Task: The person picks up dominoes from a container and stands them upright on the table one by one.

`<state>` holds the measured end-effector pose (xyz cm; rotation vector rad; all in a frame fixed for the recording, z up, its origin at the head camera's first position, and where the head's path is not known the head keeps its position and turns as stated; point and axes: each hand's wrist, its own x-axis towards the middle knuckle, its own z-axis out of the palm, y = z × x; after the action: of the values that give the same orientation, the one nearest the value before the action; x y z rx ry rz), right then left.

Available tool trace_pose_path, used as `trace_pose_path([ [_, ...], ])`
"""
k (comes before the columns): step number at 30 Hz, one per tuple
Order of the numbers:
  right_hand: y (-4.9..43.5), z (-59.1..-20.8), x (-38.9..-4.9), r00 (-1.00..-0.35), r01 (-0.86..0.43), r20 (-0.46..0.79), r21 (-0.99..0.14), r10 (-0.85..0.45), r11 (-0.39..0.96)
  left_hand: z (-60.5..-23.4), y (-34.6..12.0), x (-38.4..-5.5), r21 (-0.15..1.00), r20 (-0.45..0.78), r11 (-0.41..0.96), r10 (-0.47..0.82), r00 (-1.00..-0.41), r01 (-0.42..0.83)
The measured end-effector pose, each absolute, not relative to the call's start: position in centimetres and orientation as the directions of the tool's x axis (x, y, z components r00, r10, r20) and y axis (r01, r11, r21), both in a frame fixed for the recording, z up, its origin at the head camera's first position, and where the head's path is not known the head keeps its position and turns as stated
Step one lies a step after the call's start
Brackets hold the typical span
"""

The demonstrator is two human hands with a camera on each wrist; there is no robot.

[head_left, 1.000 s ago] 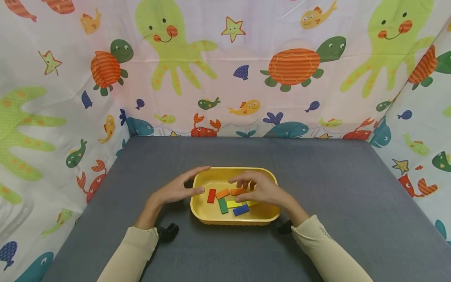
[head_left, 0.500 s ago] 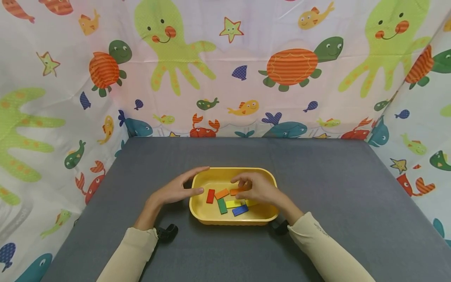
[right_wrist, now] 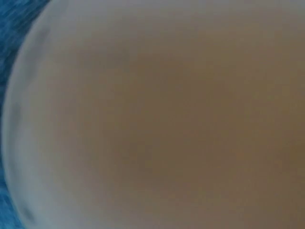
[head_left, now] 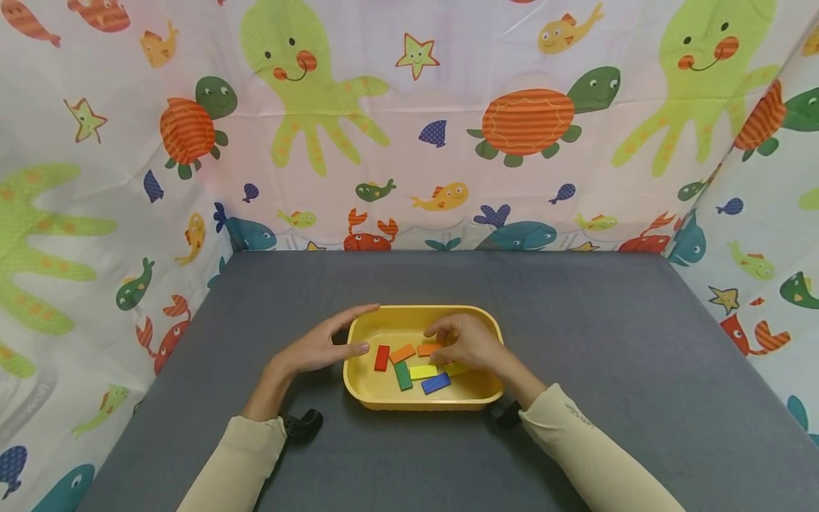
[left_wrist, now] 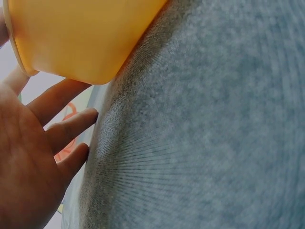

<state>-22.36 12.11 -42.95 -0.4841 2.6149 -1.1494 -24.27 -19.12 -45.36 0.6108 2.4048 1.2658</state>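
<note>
A yellow plastic tub (head_left: 422, 402) sits on the grey cloth, with small flat blocks lying in it: a red block (head_left: 382, 358), a green block (head_left: 403, 376), a blue block (head_left: 436, 383), two orange ones and two yellow ones. My left hand (head_left: 313, 345) rests at the tub's left end, thumb over the rim; the left wrist view shows its fingers spread and nearly straight beside the tub wall (left_wrist: 81, 38). Bent over the blocks at the right is my right hand (head_left: 473, 345), thumb and index tips apart, close to an orange block (head_left: 426, 350) and a yellow block (head_left: 422, 372).
Grey cloth (head_left: 576, 320) covers the table around the tub. A white curtain (head_left: 409, 92) printed with sea animals stands behind and at both sides. Black straps with wrist cameras (head_left: 303, 425) sit below the cuffs. Blur fills most of the right wrist view.
My right hand has moved a little down and closer to the blocks, its fingers bending more. The left hand stays at the tub's end, and the blocks lie as before.
</note>
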Motion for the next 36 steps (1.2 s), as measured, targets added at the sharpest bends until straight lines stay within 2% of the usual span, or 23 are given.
trace_pose_path([
  [8,12.3,-42.96,-22.35,-0.898,-0.199,-0.121,-0.745,-0.422,0.637,-45.35,-19.01,-24.26,0.835,-0.101,0.506,0.528,-0.843,0.216],
  [23,12.05,-43.44,-22.52,-0.877,-0.314,-0.066,-0.672,-0.477,0.671,-45.43,-19.01,-24.16,0.836,-0.098,0.503,0.529,-0.843,0.219],
  [36,11.6,-43.46,-22.0,-0.875,-0.327,-0.081,-0.628,-0.477,0.706,-45.79,-18.92,-24.36,0.843,-0.076,0.484,0.537,-0.84,0.233],
])
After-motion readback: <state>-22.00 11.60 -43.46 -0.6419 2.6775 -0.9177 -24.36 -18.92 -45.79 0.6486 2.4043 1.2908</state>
